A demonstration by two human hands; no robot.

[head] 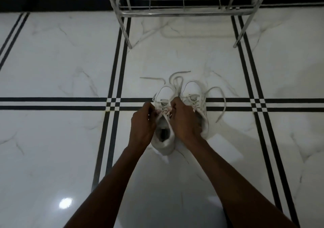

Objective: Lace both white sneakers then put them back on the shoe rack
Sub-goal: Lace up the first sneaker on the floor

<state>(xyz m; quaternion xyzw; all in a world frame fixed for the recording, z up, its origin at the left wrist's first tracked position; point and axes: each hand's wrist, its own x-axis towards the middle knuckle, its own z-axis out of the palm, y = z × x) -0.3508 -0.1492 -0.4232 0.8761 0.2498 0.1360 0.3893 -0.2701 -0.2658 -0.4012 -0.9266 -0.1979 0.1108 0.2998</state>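
Lacing step judged in hand: left sneaker [164, 122], just beside right sneaker [194, 94] on floor well short of rack [184, 8], is worked w/ lace pinched by left hand [142, 122] & right hand [184, 120]; next, ends to be drawn snug, tied

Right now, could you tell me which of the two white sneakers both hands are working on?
The left sneaker; both hands pinch its laces, while the right sneaker sits beside it.

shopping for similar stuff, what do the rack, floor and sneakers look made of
Rack: shiny metal tubing and wire, probably steel or chrome, by its silvery glints. Floor: glossy marble-look tile, veined, reflecting a light. Sneakers: white, matte; leather or synthetic, can't tell.
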